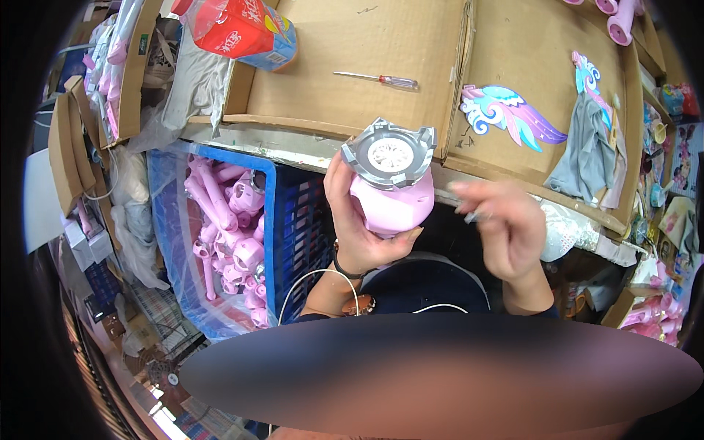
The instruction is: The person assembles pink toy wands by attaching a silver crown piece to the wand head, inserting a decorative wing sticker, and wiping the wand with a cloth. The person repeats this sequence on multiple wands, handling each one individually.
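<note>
- The left hand [357, 246], palm up, is clamped on a rounded, pale-pink plastic housing [392, 210].
- On top of that housing, just above the left hand's fingers, sits a notched grey plastic ring [420, 156] around a white spoked disc [390, 155].
- The right hand [515, 227] is apart from the left, its fingers bent near the housing; a small shiny piece [477, 217] shows at its fingertips, too blurred to tell whether pinched.
- Left of the left hand, a blue plastic basket [270, 213] holds pink plastic parts [233, 220].
- Beyond the right hand lie a crumpled grey cloth [587, 150] and a purple-and-blue wing-shaped cutout [513, 121].
- Beyond both hands, a clear-handled screwdriver [398, 81] lies in a shallow brown cardboard tray [352, 44].
- Farther, beyond the left hand, is a red-and-blue bottle [249, 35].
</note>
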Available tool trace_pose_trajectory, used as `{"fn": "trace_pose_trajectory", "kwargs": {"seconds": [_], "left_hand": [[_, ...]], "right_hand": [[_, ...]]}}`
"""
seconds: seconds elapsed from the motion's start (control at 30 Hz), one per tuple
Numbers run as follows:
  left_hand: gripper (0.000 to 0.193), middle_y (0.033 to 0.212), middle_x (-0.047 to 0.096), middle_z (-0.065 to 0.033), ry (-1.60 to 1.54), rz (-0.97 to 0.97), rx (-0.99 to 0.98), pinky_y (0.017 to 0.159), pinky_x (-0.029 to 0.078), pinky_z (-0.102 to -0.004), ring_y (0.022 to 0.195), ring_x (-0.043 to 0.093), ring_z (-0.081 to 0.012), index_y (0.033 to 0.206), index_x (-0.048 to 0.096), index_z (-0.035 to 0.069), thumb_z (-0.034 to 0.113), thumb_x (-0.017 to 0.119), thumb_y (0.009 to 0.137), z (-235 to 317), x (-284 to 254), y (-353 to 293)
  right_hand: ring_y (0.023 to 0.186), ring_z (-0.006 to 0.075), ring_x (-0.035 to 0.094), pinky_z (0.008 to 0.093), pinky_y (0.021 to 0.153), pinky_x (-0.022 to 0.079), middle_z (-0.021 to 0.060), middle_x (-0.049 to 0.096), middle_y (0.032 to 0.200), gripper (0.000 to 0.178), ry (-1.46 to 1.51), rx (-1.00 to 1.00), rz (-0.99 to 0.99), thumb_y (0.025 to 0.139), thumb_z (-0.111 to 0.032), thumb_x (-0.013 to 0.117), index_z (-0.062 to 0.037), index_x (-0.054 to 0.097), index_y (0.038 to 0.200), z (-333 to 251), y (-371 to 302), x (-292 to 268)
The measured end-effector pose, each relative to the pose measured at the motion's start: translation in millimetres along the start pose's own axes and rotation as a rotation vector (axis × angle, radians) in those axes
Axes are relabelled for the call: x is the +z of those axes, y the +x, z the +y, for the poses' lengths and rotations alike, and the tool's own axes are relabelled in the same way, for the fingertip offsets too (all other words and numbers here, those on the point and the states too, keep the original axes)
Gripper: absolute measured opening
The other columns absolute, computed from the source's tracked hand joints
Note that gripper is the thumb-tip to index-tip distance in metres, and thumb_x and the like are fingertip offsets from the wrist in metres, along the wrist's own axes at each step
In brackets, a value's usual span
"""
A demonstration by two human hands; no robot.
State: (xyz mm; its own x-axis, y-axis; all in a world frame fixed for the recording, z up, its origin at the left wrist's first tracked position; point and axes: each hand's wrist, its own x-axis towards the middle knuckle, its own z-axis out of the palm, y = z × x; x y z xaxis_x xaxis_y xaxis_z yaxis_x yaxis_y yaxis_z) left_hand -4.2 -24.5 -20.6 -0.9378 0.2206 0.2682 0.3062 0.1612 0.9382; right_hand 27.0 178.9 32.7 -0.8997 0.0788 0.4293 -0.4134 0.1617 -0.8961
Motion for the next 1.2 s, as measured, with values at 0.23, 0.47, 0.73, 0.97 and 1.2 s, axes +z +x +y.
{"fn": "trace_pose_trajectory", "kwargs": {"seconds": [0.23,0.47,0.73,0.97,1.2], "left_hand": [[0.108,0.140,0.025,-0.0213,0.018,-0.007,0.022,0.106,0.028,-0.0413,0.129,0.031,-0.0308,0.139,0.021,-0.001,0.028,0.082,0.055,0.1,-0.9,2.2],[0.105,0.138,0.028,-0.0214,0.056,-0.018,0.074,0.106,0.029,-0.0410,0.129,0.032,-0.0315,0.139,0.025,0.000,0.027,0.082,0.055,2.5,-0.7,6.6],[0.104,0.138,0.028,-0.0221,0.058,-0.022,0.098,0.105,0.030,-0.0421,0.128,0.032,-0.0335,0.138,0.025,0.001,0.025,0.083,0.055,6.1,1.7,9.8],[0.104,0.138,0.027,-0.0242,0.135,-0.027,0.108,0.104,0.032,-0.0431,0.129,0.031,-0.0356,0.138,0.025,0.001,0.024,0.083,0.055,10.8,3.7,10.1],[0.104,0.138,0.026,-0.0245,0.179,-0.024,0.152,0.104,0.032,-0.0434,0.128,0.032,-0.0366,0.138,0.024,0.002,0.024,0.084,0.055,11.6,3.3,11.2]], "right_hand": [[0.072,0.0242,0.066,0.0306,0.058,0.050,0.0075,0.068,0.102,0.021,-0.137,-0.051,-0.172,0.073,-0.008,0.069,-0.0073,0.058,0.091,5.2,8.2,7.8],[0.068,0.0270,0.061,0.0299,0.062,0.051,0.0137,0.064,0.096,0.018,0.129,0.231,0.162,0.079,0.000,0.065,-0.0014,0.059,0.096,1.7,-3.4,1.7],[0.071,0.0212,0.056,0.0306,0.060,0.044,0.0085,0.059,0.085,0.018,-0.439,0.037,-0.094,0.075,0.001,0.068,-0.0036,0.063,0.092,-9.6,10.8,2.5],[0.064,0.0226,0.057,0.0324,0.060,0.041,0.0053,0.060,0.073,0.018,-0.434,-0.013,0.037,0.068,-0.003,0.072,-0.0062,0.064,0.084,-13.5,14.4,12.7],[0.066,0.0191,0.057,0.0319,0.069,0.035,0.0028,0.060,0.073,0.018,-0.551,-0.105,0.015,0.067,-0.003,0.072,-0.0084,0.063,0.082,-7.6,17.7,17.3]]}}
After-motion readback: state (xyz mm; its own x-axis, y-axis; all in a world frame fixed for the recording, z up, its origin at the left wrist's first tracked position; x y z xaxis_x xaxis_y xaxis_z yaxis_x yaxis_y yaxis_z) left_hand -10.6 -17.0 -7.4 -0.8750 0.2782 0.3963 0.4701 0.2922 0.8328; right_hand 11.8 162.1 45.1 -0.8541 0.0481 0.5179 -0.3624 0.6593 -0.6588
